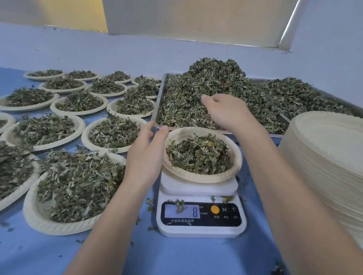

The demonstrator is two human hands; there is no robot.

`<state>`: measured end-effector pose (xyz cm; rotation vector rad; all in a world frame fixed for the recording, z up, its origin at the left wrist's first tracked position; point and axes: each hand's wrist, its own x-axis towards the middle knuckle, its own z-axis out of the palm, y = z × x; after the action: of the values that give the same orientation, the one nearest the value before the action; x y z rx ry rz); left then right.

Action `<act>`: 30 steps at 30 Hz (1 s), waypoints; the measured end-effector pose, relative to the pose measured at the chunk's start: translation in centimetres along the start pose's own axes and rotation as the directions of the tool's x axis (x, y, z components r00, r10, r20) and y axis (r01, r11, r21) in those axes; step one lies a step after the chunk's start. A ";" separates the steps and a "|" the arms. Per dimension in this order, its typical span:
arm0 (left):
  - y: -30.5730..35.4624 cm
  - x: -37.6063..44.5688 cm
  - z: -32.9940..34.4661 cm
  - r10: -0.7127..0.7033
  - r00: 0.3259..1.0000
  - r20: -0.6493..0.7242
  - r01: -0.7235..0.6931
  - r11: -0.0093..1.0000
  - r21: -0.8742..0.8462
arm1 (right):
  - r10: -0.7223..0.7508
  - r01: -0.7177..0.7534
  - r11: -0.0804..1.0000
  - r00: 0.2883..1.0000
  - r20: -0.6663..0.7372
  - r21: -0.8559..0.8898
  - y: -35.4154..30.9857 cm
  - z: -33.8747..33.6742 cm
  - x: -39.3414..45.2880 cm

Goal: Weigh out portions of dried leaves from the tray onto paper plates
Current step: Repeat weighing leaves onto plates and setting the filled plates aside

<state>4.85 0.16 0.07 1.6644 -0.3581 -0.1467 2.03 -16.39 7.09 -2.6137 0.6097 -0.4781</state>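
A paper plate [235, 161] holding a small heap of dried leaves rests on a white kitchen scale [200, 217] whose display shows an 8, partly hidden by a leaf scrap. My left hand [145, 154] lies against the plate's left rim, fingers apart, thumb near the far edge. Behind the plate, my right hand [226, 112] is down in the dried leaves [201, 89] heaped on the metal tray [160, 96], fingers curled; whether it holds leaves is hidden.
Several filled paper plates [67, 195] cover the blue table [177, 263] on the left. A tall stack of empty paper plates [335, 162] stands at the right, beside the scale. Leaf scraps lie scattered on the table. A wall rises behind the tray.
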 end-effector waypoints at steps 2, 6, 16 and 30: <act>-0.1 0.2 0.0 -0.009 1.000 0.014 0.009 1.000 0.005 | 0.063 -0.050 0.996 0.982 0.176 -0.076 -0.9 -0.6 1.3; -0.3 0.5 -0.1 -0.040 0.999 0.026 0.041 0.999 -0.010 | 0.016 0.103 0.959 0.912 0.410 -0.265 -2.0 -1.9 -0.4; 0.0 0.7 -0.5 -0.055 0.998 0.008 0.056 0.997 -0.051 | 0.033 0.106 0.947 0.906 0.422 -0.302 -2.3 -2.3 -3.4; -0.3 0.8 -0.3 -0.056 0.998 -0.040 0.055 0.998 -0.012 | 0.033 0.036 0.965 0.966 -0.258 0.258 -0.7 -1.5 2.0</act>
<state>5.77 0.26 -0.09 1.6645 -0.2801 -0.1562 3.35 -17.23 9.14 -2.3190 0.5812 -0.8527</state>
